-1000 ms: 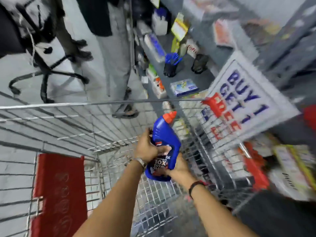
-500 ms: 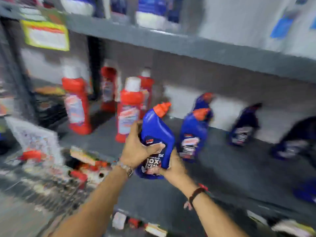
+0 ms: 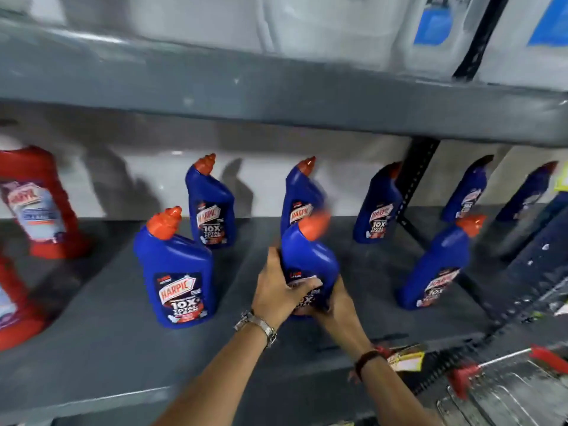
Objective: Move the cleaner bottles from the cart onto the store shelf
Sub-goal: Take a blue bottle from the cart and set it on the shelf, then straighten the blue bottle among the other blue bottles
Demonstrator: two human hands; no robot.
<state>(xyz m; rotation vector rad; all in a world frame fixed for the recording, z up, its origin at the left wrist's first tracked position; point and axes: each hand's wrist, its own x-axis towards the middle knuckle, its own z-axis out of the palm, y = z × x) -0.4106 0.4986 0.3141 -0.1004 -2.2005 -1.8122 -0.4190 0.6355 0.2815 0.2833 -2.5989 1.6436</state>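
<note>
Both my hands hold one blue cleaner bottle [image 3: 309, 259] with an orange cap, upright over the middle of the grey shelf [image 3: 101, 342]. My left hand [image 3: 278, 292] wraps its left side and label. My right hand [image 3: 335, 305] cups its lower right side. Whether its base touches the shelf is hidden by my hands. Several identical blue bottles stand on the shelf: one in front at the left [image 3: 176, 272], one in front at the right [image 3: 436, 265], others in a back row [image 3: 212, 204]. A corner of the wire cart [image 3: 504, 392] shows at the lower right.
Red bottles [image 3: 40, 201] stand at the shelf's left end. An upper shelf board [image 3: 276, 90] hangs close above the bottle caps. A black upright post [image 3: 415, 176] crosses the back right. A yellow tag [image 3: 405, 358] sits on the shelf's front edge.
I have carried the blue bottle from above the cart to the shelf, and the view has swung right along it. The bottle now sits between the two front-row bottles.
</note>
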